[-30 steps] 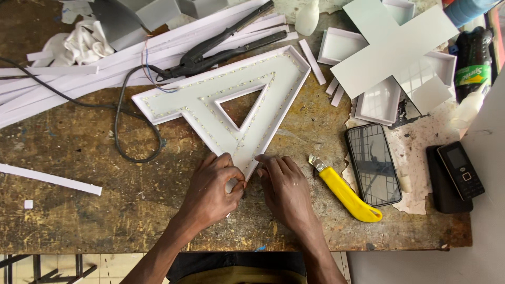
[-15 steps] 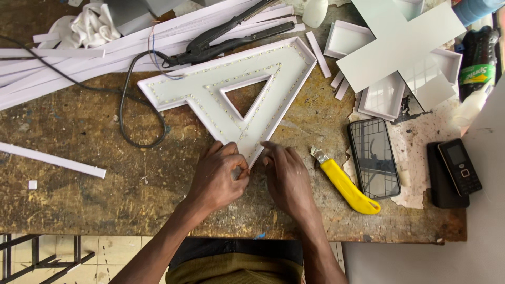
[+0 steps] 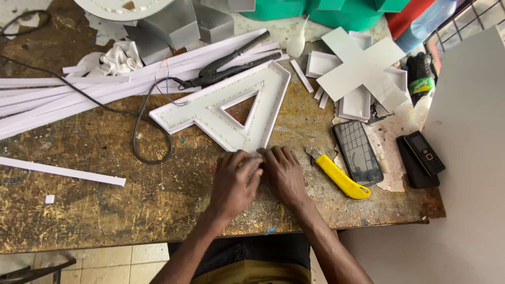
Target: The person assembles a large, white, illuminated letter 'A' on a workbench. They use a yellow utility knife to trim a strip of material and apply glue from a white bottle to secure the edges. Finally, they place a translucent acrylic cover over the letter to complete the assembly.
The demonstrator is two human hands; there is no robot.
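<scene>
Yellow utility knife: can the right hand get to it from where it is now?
Probably yes. The yellow utility knife lies flat on the workbench just beside the right hand, nothing between them; the smartphone lies on its far side.

The left hand (image 3: 236,181) and right hand (image 3: 284,176) cover the white letter's (image 3: 226,108) near tip; a round white sign (image 3: 123,6) is cut off at the workbench's (image 3: 105,210) far edge.

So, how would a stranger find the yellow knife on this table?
Start at the worn wooden table and find the right hand. Just beside it, before the dark smartphone, lies the utility knife: the only bright yellow thing there, with a short metal blade tip.
</scene>
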